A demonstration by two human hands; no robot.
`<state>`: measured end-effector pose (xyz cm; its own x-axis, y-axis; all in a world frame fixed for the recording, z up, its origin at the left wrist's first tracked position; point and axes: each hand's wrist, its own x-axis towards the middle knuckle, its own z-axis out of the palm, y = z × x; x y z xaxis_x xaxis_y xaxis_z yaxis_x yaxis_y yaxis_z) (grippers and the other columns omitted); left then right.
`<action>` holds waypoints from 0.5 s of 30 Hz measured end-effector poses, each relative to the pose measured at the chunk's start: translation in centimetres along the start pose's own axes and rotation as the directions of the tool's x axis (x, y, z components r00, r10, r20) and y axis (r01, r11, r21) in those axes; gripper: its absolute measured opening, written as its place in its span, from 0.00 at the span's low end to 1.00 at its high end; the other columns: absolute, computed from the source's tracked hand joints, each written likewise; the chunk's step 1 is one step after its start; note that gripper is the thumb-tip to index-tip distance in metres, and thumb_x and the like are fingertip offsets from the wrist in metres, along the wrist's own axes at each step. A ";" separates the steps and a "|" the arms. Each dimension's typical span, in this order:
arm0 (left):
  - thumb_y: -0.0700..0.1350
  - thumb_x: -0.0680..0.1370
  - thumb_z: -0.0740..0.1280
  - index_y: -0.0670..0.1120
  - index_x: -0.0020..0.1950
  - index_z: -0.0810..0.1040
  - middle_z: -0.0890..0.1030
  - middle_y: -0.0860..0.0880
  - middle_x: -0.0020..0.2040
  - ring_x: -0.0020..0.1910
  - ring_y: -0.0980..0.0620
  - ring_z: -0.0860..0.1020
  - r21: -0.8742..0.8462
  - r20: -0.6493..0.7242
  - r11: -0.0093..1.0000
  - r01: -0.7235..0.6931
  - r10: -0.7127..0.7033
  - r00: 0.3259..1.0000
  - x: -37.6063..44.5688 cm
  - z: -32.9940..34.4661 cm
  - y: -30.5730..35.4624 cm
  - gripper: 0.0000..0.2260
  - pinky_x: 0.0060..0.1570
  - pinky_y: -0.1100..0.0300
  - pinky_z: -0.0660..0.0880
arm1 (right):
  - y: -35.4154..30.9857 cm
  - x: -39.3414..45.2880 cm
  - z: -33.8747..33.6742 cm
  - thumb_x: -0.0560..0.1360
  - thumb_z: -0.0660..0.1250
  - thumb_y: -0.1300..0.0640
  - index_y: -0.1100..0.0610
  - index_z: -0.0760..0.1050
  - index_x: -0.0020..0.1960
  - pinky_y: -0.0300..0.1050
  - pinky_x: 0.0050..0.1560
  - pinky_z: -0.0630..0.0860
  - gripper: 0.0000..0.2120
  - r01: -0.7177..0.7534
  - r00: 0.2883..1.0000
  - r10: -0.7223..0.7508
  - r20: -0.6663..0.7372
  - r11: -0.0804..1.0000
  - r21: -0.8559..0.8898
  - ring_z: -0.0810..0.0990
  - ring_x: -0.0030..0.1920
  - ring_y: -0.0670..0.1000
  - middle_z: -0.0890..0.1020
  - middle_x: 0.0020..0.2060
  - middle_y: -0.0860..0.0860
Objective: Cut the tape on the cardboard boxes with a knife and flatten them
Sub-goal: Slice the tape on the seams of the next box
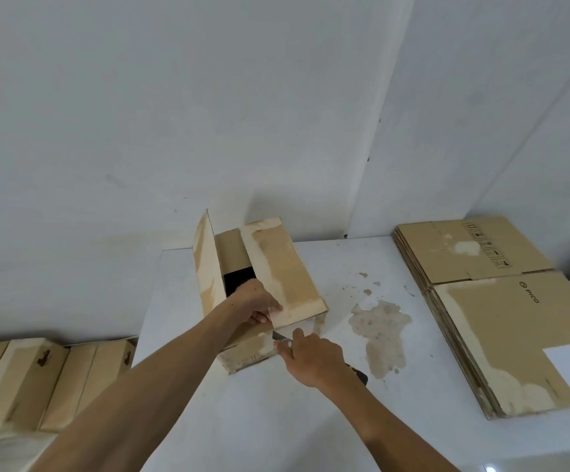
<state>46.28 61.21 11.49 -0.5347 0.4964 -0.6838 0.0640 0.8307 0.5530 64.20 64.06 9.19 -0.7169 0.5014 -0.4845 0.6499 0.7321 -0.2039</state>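
Observation:
A brown cardboard box (278, 267) stands on the white table (270, 403), its top open: the left flap stands upright and the right flap lies nearly flat. My left hand (258, 301) grips the near edge of the right flap, fingers curled over it. My right hand (310, 359) holds a knife (281, 336) just in front of the box. The short blade touches the box's near upper edge, and the dark handle end sticks out behind my wrist.
A stack of flattened cardboard boxes (501, 308) lies on the table's right side. Several taped boxes (38, 379) sit low at the left, beyond the table edge. A worn brown patch (378, 335) marks the tabletop. White walls rise close behind.

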 end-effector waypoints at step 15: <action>0.44 0.76 0.77 0.44 0.40 0.77 0.78 0.50 0.28 0.20 0.58 0.71 0.088 -0.037 0.995 -0.055 0.058 0.998 -0.7 -0.4 0.2 0.11 0.28 0.65 0.67 | -1.9 0.5 0.4 0.85 0.46 0.37 0.57 0.70 0.65 0.52 0.52 0.73 0.26 -0.031 0.993 0.029 -0.119 0.999 -0.018 0.81 0.58 0.60 0.81 0.59 0.56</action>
<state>46.32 60.93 12.21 -0.5609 0.5345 -0.6322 0.1674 0.8211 0.5457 62.68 62.72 8.95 -0.7228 0.5734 -0.3857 0.6672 0.7243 -0.1736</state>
